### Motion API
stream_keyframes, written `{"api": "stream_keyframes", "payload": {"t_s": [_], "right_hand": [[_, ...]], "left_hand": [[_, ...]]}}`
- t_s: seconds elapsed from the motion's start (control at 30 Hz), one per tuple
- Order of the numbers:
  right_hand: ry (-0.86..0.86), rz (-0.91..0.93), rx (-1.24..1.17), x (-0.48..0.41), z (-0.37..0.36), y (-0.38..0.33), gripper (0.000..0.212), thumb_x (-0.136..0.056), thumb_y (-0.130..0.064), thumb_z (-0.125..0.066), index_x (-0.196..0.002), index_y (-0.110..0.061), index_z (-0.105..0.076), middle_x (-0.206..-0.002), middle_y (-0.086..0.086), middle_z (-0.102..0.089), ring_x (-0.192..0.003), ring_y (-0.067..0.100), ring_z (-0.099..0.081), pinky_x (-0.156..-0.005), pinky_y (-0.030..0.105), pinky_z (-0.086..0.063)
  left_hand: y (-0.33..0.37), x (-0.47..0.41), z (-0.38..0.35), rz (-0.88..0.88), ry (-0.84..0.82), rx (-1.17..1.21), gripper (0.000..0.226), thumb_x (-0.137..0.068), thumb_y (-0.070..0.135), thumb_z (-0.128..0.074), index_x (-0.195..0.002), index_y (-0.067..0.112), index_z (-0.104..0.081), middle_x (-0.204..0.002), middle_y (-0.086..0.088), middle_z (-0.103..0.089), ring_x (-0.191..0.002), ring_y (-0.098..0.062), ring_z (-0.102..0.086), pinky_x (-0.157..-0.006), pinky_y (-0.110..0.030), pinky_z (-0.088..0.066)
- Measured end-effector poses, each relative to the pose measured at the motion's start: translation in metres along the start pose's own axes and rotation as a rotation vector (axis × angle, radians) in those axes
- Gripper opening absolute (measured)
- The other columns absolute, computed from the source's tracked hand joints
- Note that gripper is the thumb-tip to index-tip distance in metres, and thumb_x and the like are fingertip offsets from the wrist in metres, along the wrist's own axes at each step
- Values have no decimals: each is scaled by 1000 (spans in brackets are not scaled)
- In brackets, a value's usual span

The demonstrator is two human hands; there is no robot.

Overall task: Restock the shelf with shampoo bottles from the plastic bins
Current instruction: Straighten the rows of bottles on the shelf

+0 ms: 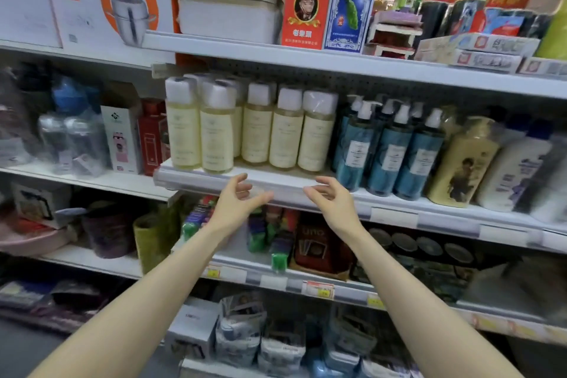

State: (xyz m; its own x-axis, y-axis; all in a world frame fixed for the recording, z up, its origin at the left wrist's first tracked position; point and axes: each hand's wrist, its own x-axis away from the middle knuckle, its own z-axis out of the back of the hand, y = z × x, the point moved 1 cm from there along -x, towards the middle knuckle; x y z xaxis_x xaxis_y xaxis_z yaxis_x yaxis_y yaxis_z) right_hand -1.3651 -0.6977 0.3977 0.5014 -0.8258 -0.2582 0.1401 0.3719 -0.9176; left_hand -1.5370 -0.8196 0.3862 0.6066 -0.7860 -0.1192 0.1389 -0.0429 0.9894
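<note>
Just above both hands, the pale yellow plastic shampoo bottles with white caps stand in a row on the white metal shelf. Left hand and right hand hover empty, fingers loosely curled, probably done placing. No bins in sight.

place: shop | evidence: stocked shelves (price tags on their edges)
</note>
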Motion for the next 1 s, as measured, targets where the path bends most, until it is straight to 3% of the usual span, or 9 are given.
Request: {"api": "stream_keyframes", "payload": {"t_s": [0.17, 0.33, 0.47, 0.6, 0.67, 0.77, 0.83, 0.93, 1.0], "right_hand": [[-29, -75, 26, 32, 54, 43, 47, -87, -35, -67, -127, -14, -54, -111, 1, -64, -103, 15, -60, -90, 32, -49], [-50, -205, 13, 62, 82, 92, 45, -88, -36, -67, -126, -15, -55, -109, 1, -65, -100, 14, -62, -80, 24, -49], [-69, -346, 7, 87, 86, 149, 45, -89, -35, -66, -127, -13, -54, -109, 0, -65, -100, 13, -61, -84, 24, -47], [-78, -496, 9, 118, 82, 213, 43, -87, -32, -68, -123, -11, -55, -109, 5, -66, -100, 18, -63, -86, 29, -51], [-79, -564, 8, 133, 76, 245, 40, -87, -29, -68, -120, -12, -56, -106, 6, -66, -98, 17, -63, -79, 22, -48], [-85, -672, -2, 157, 64, 293, 28, -89, -25, -67, -112, -18, -54, -97, -2, -65, -90, 12, -61, -70, 12, -45], [-77, -743, -1, 171, 56, 329, 25, -90, -22, -66, -111, -18, -54, -90, -7, -62, -87, 11, -60, -69, 10, -46], [-69, -829, 45, 192, 44, 386, 34, -88, -23, -68, -119, -12, -58, -94, -5, -64, -90, 14, -62, -80, 19, -47], [-45, -895, 39, 206, 36, 422, 36, -88, -23, -69, -119, -9, -59, -94, -3, -65, -87, 12, -62, -85, 23, -46]], "left_hand": [[-23, 40, -66, 69, -21, -8, 78, -75, 27, -80, -141, 13, -39, -128, -8, -54, -117, -20, -53, -93, -29, -44], [-56, 65, -115, 185, -68, -50, 75, -77, 28, -78, -140, 13, -39, -127, -9, -54, -117, -21, -54, -92, -31, -45], [-99, 78, -146, 299, -143, -72, 70, -79, 24, -77, -138, 13, -41, -122, -7, -55, -114, -19, -55, -87, -26, -43], [-160, 90, -165, 454, -183, -93, 67, -76, 21, -79, -134, 10, -46, -117, -10, -58, -114, -23, -58, -80, -20, -49], [-193, 96, -171, 523, -219, -111, 66, -77, 21, -79, -133, 11, -45, -116, -9, -58, -111, -22, -58, -69, -13, -49], [-247, 106, -178, 643, -252, -107, 67, -73, 24, -82, -130, 11, -48, -117, -12, -61, -105, -21, -59, -71, -13, -46], [-285, 113, -183, 722, -256, -95, 83, -60, 34, -88, -129, 8, -49, -111, -12, -62, -100, -21, -60, -72, -14, -47], [-346, 125, -190, 792, -260, -116, 107, -39, 56, -88, -128, 10, -52, -109, -9, -65, -103, -22, -63, -84, -23, -48], [-386, 134, -197, 849, -291, -122, 85, -60, 45, -87, -128, 10, -51, -112, -9, -65, -103, -20, -63, -81, -22, -48]]}}
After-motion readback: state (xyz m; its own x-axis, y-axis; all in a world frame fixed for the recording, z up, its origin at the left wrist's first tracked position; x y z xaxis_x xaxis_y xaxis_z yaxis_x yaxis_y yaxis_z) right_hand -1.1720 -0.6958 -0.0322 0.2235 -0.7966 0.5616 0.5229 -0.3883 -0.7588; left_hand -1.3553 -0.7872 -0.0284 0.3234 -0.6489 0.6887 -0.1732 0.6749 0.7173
